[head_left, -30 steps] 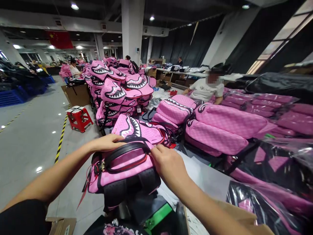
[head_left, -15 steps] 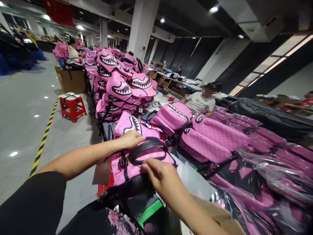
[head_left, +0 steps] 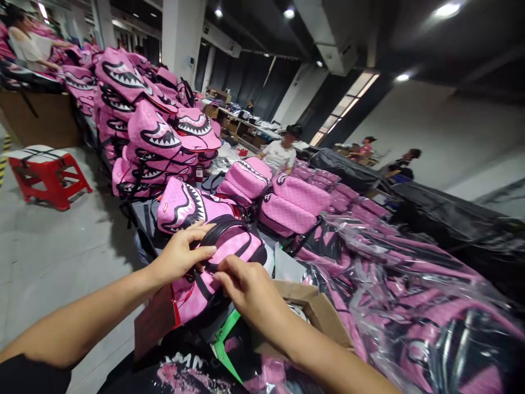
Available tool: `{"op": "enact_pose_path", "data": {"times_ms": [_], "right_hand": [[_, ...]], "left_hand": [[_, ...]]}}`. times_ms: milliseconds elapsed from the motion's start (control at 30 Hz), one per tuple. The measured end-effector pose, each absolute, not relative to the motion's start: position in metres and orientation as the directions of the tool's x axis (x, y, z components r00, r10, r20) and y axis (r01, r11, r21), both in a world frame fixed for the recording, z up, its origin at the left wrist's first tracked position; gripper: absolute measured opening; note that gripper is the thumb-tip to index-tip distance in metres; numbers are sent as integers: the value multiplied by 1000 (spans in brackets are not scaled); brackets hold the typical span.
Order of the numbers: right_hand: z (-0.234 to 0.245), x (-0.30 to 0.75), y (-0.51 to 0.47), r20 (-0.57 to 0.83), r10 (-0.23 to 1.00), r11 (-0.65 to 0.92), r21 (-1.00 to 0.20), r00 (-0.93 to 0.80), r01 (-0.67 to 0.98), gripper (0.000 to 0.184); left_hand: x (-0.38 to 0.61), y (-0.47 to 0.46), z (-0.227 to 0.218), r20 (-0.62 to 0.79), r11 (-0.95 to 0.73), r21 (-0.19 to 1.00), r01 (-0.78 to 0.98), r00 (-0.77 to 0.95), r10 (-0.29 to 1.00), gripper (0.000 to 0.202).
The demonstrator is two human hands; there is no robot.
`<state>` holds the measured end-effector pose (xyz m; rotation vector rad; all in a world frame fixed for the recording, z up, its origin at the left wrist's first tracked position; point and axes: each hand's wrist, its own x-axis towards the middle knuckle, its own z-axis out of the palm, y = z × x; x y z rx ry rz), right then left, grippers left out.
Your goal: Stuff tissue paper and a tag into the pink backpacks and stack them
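Note:
A pink backpack [head_left: 191,303] with black trim lies in front of me, its black carry handle [head_left: 225,227] arching over the top. My left hand [head_left: 180,254] grips the bag's top beside the handle, thumb on the near side and fingers behind. Just to the right, my right hand [head_left: 246,282] pinches at the black seam below the handle; what sits between its fingertips is too small to make out. A dark red tag [head_left: 153,325] hangs from the bag's left side. Behind the handle lies another pink backpack [head_left: 192,205] with a toothed mouth print.
Stacked pink backpacks [head_left: 151,131] rise at the far left. More pink bags [head_left: 293,202] lie to the right, beside plastic-wrapped ones [head_left: 410,306]. An open cardboard box [head_left: 328,317] stands by my right forearm. A red stool [head_left: 51,178] is on the floor. A co-worker [head_left: 279,153] sits beyond.
My view has turned right. My left hand has shifted from the far side of the handle to its left end, with the thumb now apart; my right hand remains at the seam.

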<state>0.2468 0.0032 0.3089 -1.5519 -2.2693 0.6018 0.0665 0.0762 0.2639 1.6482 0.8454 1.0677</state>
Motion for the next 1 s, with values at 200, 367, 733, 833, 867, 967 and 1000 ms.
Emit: {"op": "enact_pose_path", "data": {"times_ms": [200,367,733,833,867,967,1000], "right_hand": [[299,260,-8,102,937,340,-469,-333,815,17],[288,271,-3,171,930,363,-566,-326,740,16],[281,306,-36,229,948,318,-594,-223,739,13],[284,315,-34,247,941,338,-652,-231,679,15],[285,322,-34,255,938,346,-716,-234,606,15],[276,352,-35,315,942,335,-895,-114,295,10],[267,366,-36,343,939,337,-915,-14,221,17]], "left_hand": [[96,52,256,214,-234,971,47,265,940,22],[97,51,254,259,-316,941,119,344,902,25],[118,85,257,650,-997,2,77,758,60,61],[143,79,263,679,-998,29,52,731,58,43],[149,80,269,660,-998,1,55,750,42,38],[163,96,297,548,-986,-165,34,834,-63,25],[167,105,310,528,-978,-204,46,847,-70,23]]}}
